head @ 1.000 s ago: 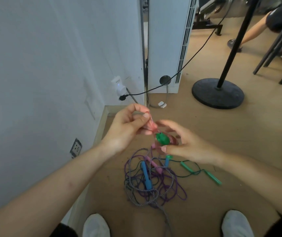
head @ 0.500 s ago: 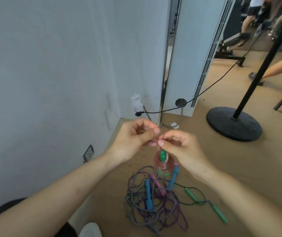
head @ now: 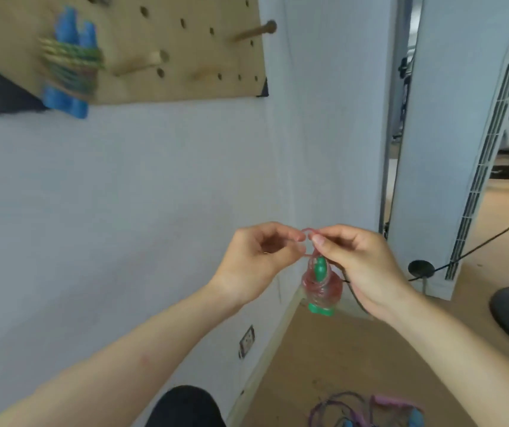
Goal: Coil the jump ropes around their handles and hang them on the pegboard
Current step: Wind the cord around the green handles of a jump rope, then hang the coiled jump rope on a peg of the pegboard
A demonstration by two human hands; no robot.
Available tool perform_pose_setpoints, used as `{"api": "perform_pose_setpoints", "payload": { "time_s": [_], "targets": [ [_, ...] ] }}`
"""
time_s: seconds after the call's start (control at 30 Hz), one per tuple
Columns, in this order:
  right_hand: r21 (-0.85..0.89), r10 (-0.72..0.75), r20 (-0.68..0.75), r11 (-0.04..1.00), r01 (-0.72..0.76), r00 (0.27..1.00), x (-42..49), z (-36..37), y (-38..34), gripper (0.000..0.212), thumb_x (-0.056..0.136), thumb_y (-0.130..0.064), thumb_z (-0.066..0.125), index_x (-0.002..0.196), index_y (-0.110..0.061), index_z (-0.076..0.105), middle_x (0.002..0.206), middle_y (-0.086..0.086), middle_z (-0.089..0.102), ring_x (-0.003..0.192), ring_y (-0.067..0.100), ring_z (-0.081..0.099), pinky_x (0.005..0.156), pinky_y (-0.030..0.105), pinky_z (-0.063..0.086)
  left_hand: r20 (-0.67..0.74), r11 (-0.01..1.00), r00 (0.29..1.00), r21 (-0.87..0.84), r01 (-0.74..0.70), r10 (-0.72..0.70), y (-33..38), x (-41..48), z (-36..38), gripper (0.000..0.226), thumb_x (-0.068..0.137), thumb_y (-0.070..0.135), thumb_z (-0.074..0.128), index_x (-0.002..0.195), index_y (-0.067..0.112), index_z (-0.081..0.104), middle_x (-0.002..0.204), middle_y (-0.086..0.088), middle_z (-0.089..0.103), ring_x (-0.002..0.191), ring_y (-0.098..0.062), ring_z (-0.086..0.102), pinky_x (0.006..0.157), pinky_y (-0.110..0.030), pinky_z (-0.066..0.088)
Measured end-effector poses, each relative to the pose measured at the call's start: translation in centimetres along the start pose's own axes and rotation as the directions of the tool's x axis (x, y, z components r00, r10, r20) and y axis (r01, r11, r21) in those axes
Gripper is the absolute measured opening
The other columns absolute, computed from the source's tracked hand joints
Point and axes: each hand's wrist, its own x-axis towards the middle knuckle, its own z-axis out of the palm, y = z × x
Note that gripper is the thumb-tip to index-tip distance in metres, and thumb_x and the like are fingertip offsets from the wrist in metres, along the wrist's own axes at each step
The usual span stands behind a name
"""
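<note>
Done: blue-handled rope [head: 68,67] hangs coiled on the pegboard [head: 191,84] | Now: left hand [head: 256,260] and right hand [head: 362,268] each pinch the pink loop [head: 308,232], green-handled coil [head: 321,286] dangling just below the fingertips [head: 319,241] | Left, I'd say: hang it on a peg [head: 254,30], then coil the floor ropes [head: 355,408].

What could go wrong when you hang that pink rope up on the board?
1. The left hand and right hand only pinch the thin pink loop, and the coiled bundle dangles below it. It might slip, drop or unwind.
2. The loop looks small, so it may catch on the knobbed peg of the pegboard.
3. Loose ropes lie on the floor below, and someone could trip on them.
</note>
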Motion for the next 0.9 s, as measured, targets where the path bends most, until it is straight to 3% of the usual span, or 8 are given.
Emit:
{"api": "perform_pose_setpoints", "payload": {
  "time_s": [0.1, 0.27, 0.53, 0.73, 0.9],
  "targets": [
    [0.004, -0.074, 0.079, 0.997, 0.074, 0.994, 1.8, 2.5, -3.4, 0.012, 0.088, -0.009, 0.07, 0.096, -0.011, 0.078, 0.096, 0.012, 0.077, 0.089, 0.02, 0.068, 0.088, 0.033, 0.057, -0.081, 0.997, 0.995, 0.054, -0.059, 0.063, 3.5, -0.4, -2.3, 0.003, 0.09, 0.005, 0.069, 0.093, 0.005, 0.071, 0.075, 0.01, 0.07, 0.073, -0.005, 0.065, 0.075, -0.02, 0.054],
    [0.068, -0.149, 0.191, 0.988, 0.138, 0.97, 4.5, 7.4, -9.6, 0.011, 0.087, -0.013, 0.07, 0.094, -0.01, 0.078, 0.101, 0.026, 0.072, 0.089, 0.03, 0.069, 0.09, 0.041, 0.056, -0.204, 0.985, 0.964, 0.074, -0.156, 0.168, 9.5, -0.9, -6.1, 0.008, 0.092, -0.003, 0.064, 0.095, 0.004, 0.066, 0.086, -0.009, 0.075, 0.078, -0.015, 0.068, 0.078, -0.025, 0.057],
    [0.176, -0.185, 0.325, 0.975, 0.133, 0.927, 7.1, 13.3, -18.7, 0.011, 0.089, -0.011, 0.068, 0.096, -0.005, 0.074, 0.08, 0.005, 0.069, 0.076, 0.018, 0.063, 0.066, 0.024, 0.05, -0.377, 0.929, 0.857, 0.259, -0.266, 0.351, 17.7, -1.9, -11.6, 0.015, 0.09, 0.006, 0.071, 0.104, 0.012, 0.073, 0.087, -0.007, 0.078, 0.082, -0.019, 0.074, 0.081, -0.03, 0.061],
    [0.222, -0.224, 0.375, 0.964, 0.148, 0.9, 8.4, 17.3, -24.5, 0.013, 0.092, -0.01, 0.064, 0.102, -0.005, 0.071, 0.079, 0.005, 0.066, 0.07, 0.015, 0.061, 0.058, 0.025, 0.049, -0.479, 0.923, 0.791, 0.239, -0.301, 0.382, 23.5, -1.5, -15.2, 0.011, 0.09, 0.008, 0.073, 0.099, 0.015, 0.075, 0.085, -0.004, 0.079, 0.081, -0.017, 0.077, 0.073, -0.026, 0.06],
    [0.25, -0.285, 0.306, 0.945, 0.212, 0.908, 10.1, 19.4, -29.5, 0.01, 0.089, -0.011, 0.068, 0.097, -0.007, 0.072, 0.086, 0.009, 0.068, 0.077, 0.019, 0.062, 0.069, 0.029, 0.048, -0.514, 0.924, 0.769, 0.177, -0.339, 0.381, 27.9, 0.9, -17.7, 0.016, 0.088, 0.006, 0.074, 0.104, 0.006, 0.074, 0.084, -0.007, 0.078, 0.077, -0.015, 0.075, 0.072, -0.024, 0.059]
  ]
}}
